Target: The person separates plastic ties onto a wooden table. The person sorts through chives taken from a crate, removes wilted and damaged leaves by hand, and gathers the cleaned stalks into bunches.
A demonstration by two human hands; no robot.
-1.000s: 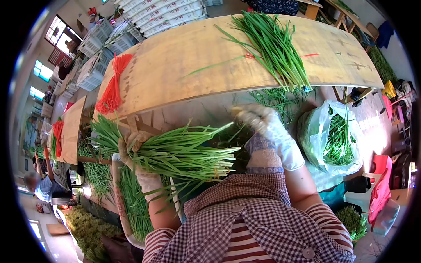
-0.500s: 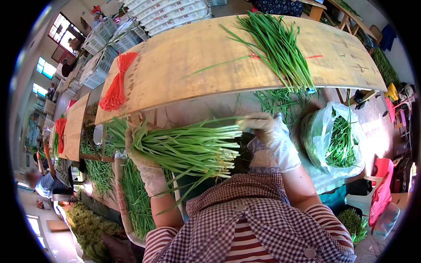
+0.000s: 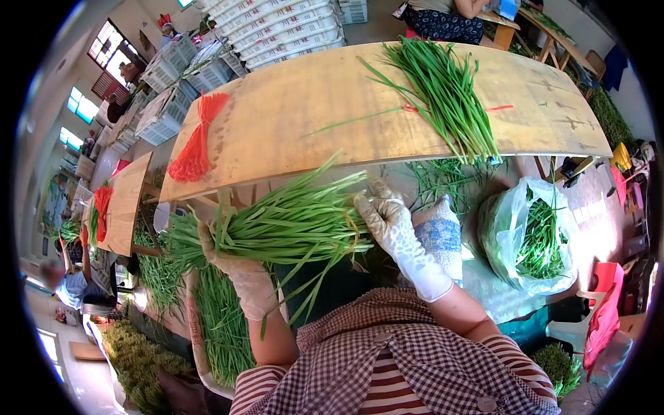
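Observation:
My left hand [image 3: 238, 271], in a pale glove, is wrapped round the leafy side of a loose bunch of garlic chives [image 3: 297, 223] held above my lap. The pale stem ends point right, and a few blades hang down. Beside those ends is my gloved right hand [image 3: 391, 225], its fingers apart and nothing visible in them; whether a fingertip touches the stems I cannot tell. On the wooden table [image 3: 290, 117] ahead lies another bunch of chives [image 3: 443, 93], with a red tie [image 3: 409, 108] under it.
Red ties [image 3: 198, 142] lie at the table's left end. A clear plastic bag [image 3: 515, 238] of greens stands on the right, and a container of chives [image 3: 221, 325] is at my left. Stacked white crates [image 3: 287, 31] rise behind the table. Another person [image 3: 72, 283] sits far left.
My right hand has turned and lowered slightly at the stem ends, its fingers now spread. The loose blade stretched toward it no longer shows there. My left hand keeps hold; the view has tilted up slightly.

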